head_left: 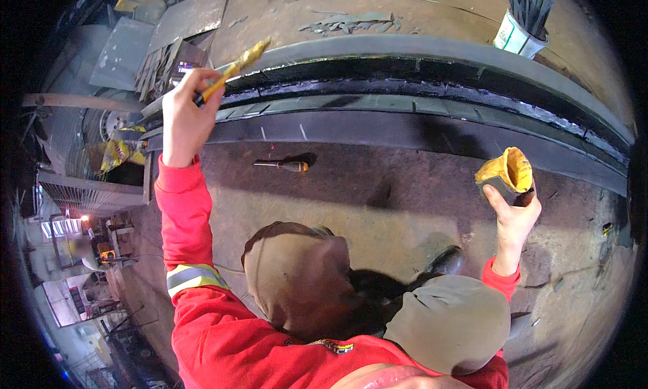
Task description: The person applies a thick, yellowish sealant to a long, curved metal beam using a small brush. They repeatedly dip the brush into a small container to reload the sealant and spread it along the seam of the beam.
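My left hand (186, 122) is raised at the beam's left end, closed round the handle of a paintbrush (237, 66). Yellow paint coats the brush, and its bristles point up and to the right over the beam. At the right, my right hand (516, 219) grips a small cup (498, 175), dark outside and smeared with yellow round its mouth. The cup is tilted, its opening facing up and right. Long dark steel beams (378, 122) run across in front of me. How full the cup is cannot be made out.
A screwdriver (290, 166) lies on the floor (337, 193) between me and the beams. Beyond them stands a white bucket (516, 38) of dark rods, with scraps (351, 23) on the ground. Metal plates (121, 51) and a grated rack (94, 193) crowd the left.
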`<state>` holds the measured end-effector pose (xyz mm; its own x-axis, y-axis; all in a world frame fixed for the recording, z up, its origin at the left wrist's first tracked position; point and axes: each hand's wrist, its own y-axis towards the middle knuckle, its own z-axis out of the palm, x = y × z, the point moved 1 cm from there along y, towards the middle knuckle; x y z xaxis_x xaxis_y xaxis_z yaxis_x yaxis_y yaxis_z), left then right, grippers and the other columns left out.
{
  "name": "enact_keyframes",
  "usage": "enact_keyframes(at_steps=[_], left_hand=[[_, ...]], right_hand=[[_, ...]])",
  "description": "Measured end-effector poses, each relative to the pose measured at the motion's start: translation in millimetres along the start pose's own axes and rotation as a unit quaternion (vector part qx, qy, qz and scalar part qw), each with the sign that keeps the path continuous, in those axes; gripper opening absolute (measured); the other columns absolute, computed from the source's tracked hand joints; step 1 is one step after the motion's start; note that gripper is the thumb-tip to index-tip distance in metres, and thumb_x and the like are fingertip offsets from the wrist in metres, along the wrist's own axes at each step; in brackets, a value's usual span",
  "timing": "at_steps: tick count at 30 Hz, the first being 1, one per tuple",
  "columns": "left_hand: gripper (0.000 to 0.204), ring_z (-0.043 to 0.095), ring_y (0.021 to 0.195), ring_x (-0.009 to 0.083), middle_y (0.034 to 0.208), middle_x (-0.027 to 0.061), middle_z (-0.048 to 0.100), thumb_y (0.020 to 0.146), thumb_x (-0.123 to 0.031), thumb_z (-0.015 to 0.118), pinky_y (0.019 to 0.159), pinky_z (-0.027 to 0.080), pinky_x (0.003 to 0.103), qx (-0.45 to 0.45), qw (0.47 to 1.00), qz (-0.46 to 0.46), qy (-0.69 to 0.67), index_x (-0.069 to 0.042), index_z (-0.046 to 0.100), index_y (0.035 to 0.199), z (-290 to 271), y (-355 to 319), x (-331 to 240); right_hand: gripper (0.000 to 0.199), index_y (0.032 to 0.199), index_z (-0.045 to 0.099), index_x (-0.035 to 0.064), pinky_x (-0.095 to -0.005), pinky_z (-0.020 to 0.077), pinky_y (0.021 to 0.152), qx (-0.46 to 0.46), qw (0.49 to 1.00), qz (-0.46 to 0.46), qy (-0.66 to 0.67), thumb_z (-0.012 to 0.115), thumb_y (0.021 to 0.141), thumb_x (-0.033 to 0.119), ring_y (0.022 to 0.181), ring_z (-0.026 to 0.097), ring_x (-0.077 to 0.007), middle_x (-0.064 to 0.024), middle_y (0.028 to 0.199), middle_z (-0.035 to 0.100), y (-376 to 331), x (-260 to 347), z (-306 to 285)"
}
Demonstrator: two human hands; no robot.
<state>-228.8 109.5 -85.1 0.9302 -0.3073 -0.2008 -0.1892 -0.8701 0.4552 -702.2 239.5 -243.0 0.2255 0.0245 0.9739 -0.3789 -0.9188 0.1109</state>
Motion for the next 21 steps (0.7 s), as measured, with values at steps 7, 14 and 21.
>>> enact_keyframes(at_steps=[7,14,21], left_hand=[[0.036,0.063,0.066,0.0233,0.073,0.0107,0.067,0.096,-0.04,0.063,0.064,0.05,0.035,0.083,0.996,-0.02,-0.003,-0.005,0.069,0.102,87.0,100.3,12.5],[0.048,0.063,0.077,0.0151,0.083,0.007,0.068,0.099,-0.05,0.058,0.07,0.051,0.031,0.316,0.928,-0.098,-0.168,-0.005,0.065,0.112,191.3,162.4,15.6],[0.05,0.062,0.08,0.0141,0.092,0.0095,0.07,0.099,-0.05,0.057,0.07,0.051,0.03,0.357,0.914,-0.087,-0.174,-0.003,0.065,0.117,179.5,159.8,5.6]], right_hand=[[0.061,0.121,0.063,-0.002,-0.0314,0.0491,0.094,0.004,1.0,-0.004,0.005,0.092,0.067,0.005,0.101,0.065,-0.0159,-0.0067,0.112,0.069,0.1,3.9,1.6],[0.062,0.122,0.062,-0.002,-0.0308,0.0491,0.094,0.011,0.999,0.023,0.04,0.091,0.067,0.004,0.1,0.065,-0.0168,-0.0071,0.111,0.069,-2.1,8.0,4.7],[0.062,0.122,0.062,-0.002,-0.0307,0.049,0.095,0.005,1.0,-0.015,0.009,0.09,0.067,0.002,0.103,0.065,-0.0166,-0.0073,0.112,0.068,-4.6,8.4,1.3]])
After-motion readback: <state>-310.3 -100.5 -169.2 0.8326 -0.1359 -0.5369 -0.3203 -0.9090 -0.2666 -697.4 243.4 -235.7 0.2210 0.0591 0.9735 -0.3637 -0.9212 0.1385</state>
